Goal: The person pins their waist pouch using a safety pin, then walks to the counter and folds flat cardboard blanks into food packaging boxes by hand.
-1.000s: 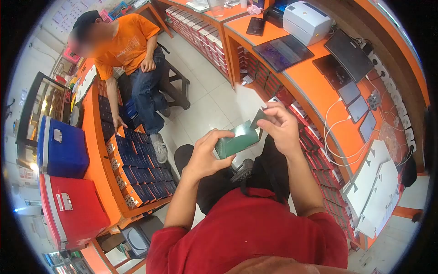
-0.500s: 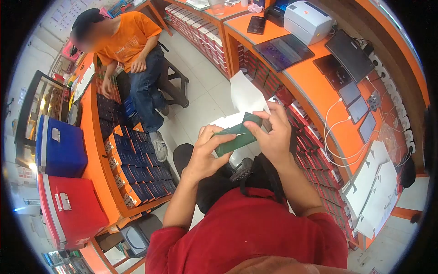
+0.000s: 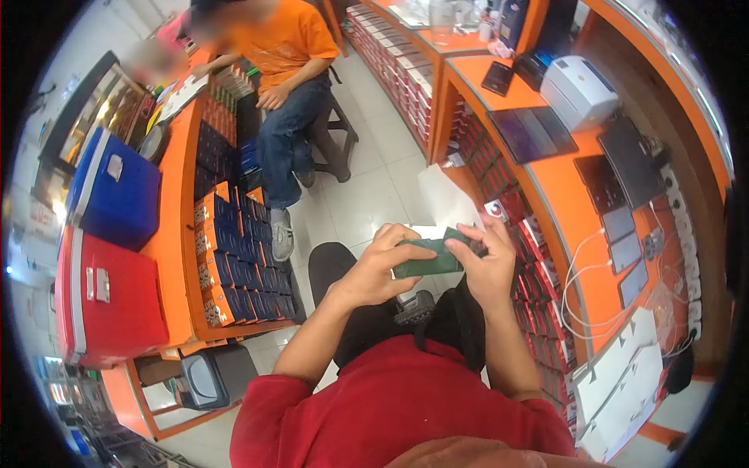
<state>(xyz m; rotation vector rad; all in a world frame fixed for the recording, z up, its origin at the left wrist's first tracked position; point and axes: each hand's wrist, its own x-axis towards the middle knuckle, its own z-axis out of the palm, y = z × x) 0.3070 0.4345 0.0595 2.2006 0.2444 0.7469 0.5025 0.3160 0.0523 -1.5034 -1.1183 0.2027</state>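
Above my lap, a small dark green box-like piece is held level between both hands. My left hand grips its left end, fingers over the top. My right hand pinches its right end, thumb lying on the green surface. A white sheet rises behind the green piece near my right fingers, and a white part also shows along its far edge. Whether the white parts and the green piece are joined, I cannot tell.
Orange shelving on the left holds blue-and-orange boxes, with a red cooler and blue cooler on top. A person in an orange shirt sits ahead. On the right counter are a label printer, tablets, phones and white sheets.
My view has shifted, so the surroundings sit further right or higher. The green piece has turned from slanted to nearly level, still in both hands. The seated person's arm reaches further over the counter.
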